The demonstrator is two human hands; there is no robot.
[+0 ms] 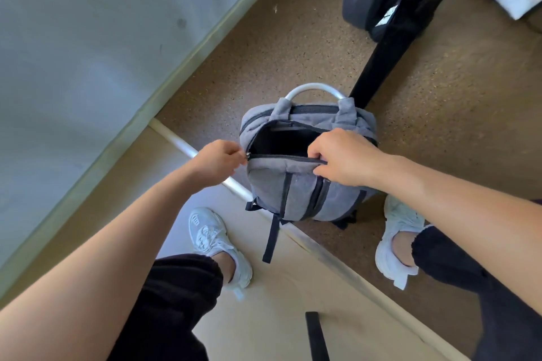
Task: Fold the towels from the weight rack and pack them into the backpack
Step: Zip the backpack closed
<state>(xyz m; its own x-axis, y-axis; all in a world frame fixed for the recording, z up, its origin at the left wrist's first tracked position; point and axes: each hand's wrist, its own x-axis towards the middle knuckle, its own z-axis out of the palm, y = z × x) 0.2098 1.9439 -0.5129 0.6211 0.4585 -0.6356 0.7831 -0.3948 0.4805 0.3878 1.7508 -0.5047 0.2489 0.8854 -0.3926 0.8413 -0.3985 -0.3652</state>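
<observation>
Brown speckled floor [293, 47] holds a grey backpack [293, 193], standing beside the black rack leg [381, 67]. Its zip tab [248, 155] is pinched by the left hand [217, 161]; the right hand [343, 158] grips the front lip. It looks soft and floppy, so hold its mouth edges.

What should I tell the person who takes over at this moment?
The left grip pinches the zipper pull at the opening's left end. The right grip holds its front edge. The backpack stands on the floor, main pocket open; no towel shows inside. Done: the bag is open. Left: fold and pack the towels.
</observation>
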